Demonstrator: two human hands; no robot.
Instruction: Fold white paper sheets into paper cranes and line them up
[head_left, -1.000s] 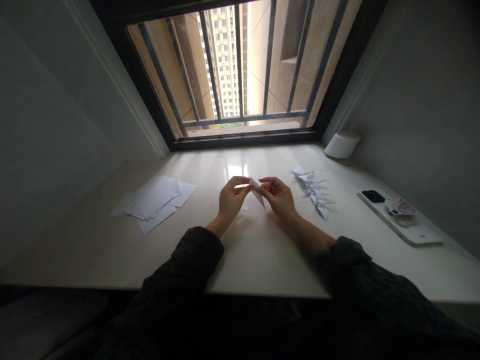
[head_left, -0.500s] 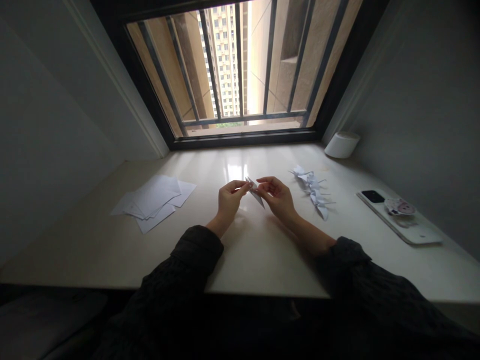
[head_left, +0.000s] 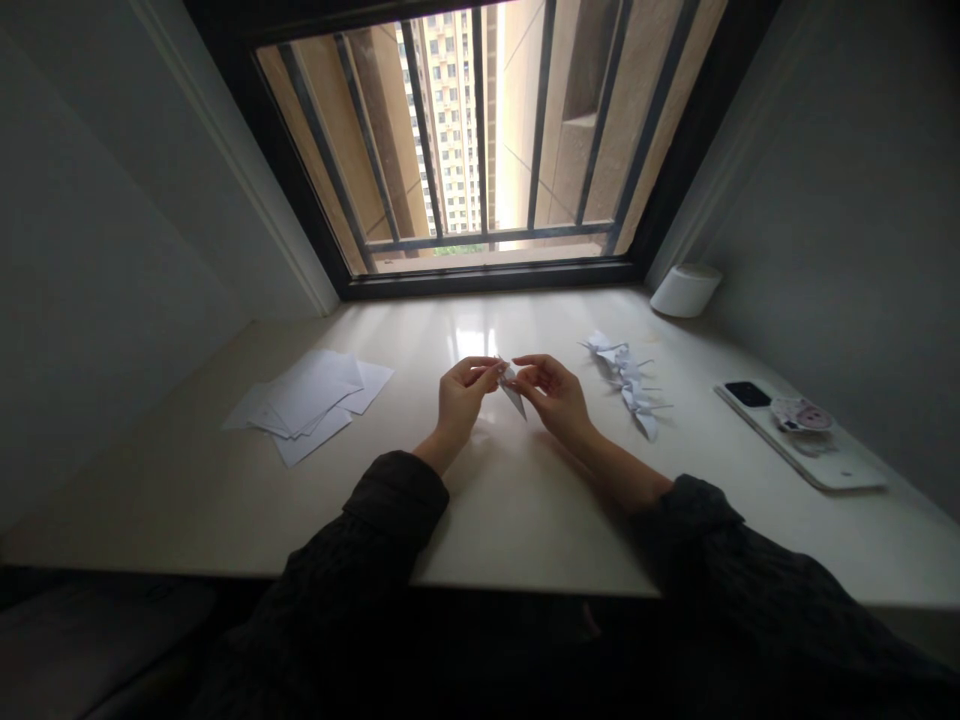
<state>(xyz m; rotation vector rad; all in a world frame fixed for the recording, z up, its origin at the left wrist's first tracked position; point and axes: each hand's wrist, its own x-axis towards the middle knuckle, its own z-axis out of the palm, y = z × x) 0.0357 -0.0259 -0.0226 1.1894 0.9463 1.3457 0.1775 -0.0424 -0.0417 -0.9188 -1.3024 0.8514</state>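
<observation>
Between my hands, above the pale sill, is a small folded piece of white paper [head_left: 516, 398], narrow and pointed at its lower end. My left hand [head_left: 463, 395] pinches its left side between thumb and fingers. From the right, my right hand [head_left: 553, 393] grips it with thumb and forefinger, the other fingers curled. Fingertips hide part of the folds. Just right of my right hand stand several folded paper cranes [head_left: 626, 380] in a row, overlapping one another.
Loose white paper sheets [head_left: 311, 395] lie in an uneven pile on the left of the sill [head_left: 225, 510]. On the right are a phone [head_left: 799, 440] with a cartoon grip on its back and a white cylindrical object [head_left: 685, 291] in the corner. A barred window [head_left: 487, 278] is behind.
The folded paper has turned slightly between my fingers, showing a lighter face. My left hand has shifted a little to the right; my right hand stays nearly in place.
</observation>
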